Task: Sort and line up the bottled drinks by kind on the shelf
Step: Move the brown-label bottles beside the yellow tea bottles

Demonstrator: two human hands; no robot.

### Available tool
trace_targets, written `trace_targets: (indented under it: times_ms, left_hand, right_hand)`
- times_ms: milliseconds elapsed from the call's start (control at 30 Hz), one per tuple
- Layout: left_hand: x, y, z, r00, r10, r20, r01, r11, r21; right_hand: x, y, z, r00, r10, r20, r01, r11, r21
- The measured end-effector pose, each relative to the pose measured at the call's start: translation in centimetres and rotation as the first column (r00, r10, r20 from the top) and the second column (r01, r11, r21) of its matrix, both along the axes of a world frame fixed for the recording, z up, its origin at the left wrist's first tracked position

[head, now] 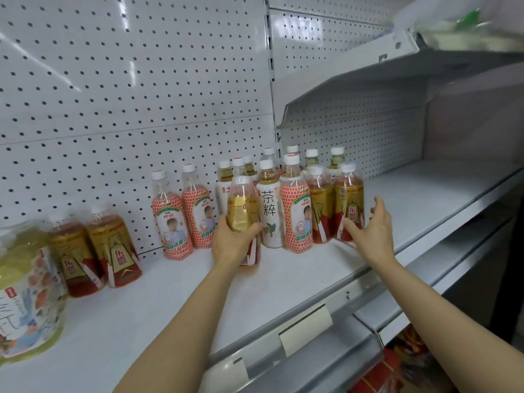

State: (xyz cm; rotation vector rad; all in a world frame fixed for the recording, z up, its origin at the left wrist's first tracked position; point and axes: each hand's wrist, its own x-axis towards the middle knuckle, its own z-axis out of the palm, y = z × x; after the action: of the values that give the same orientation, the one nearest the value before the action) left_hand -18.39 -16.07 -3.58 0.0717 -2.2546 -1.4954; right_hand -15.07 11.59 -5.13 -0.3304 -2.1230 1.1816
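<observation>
Bottled drinks mid-sort on white shelf (181, 296), mixed cluster at back centre.
Left hand (235, 239) grips gold-label bottle (242, 211), likely bound for matching pair (96, 251) at left; right hand (368, 225), fingers spread wide, reaches another gold-label bottle (349, 199) at cluster's right edge.

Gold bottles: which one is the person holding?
The gold bottle in the left hand, lifted in front of the cluster; the other gold ones stand on the shelf.
</observation>
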Motion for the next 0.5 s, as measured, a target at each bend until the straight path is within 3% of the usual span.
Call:
trace_targets:
  times_ms: [167, 500]
  left_hand:
    - [1.6, -1.0, 0.6, 0.998, 0.054, -0.009, -0.053, 0.997, 0.062]
    - [5.1, -0.5, 0.5, 0.954, 0.28, -0.108, -0.256, 0.946, 0.197]
  right_hand:
    - [-3.0, 1.1, 0.5, 0.993, 0.12, 0.011, -0.119, 0.988, -0.096]
    - [-4.5, 1.6, 0.2, 0.983, 0.176, -0.061, -0.18, 0.982, -0.062]
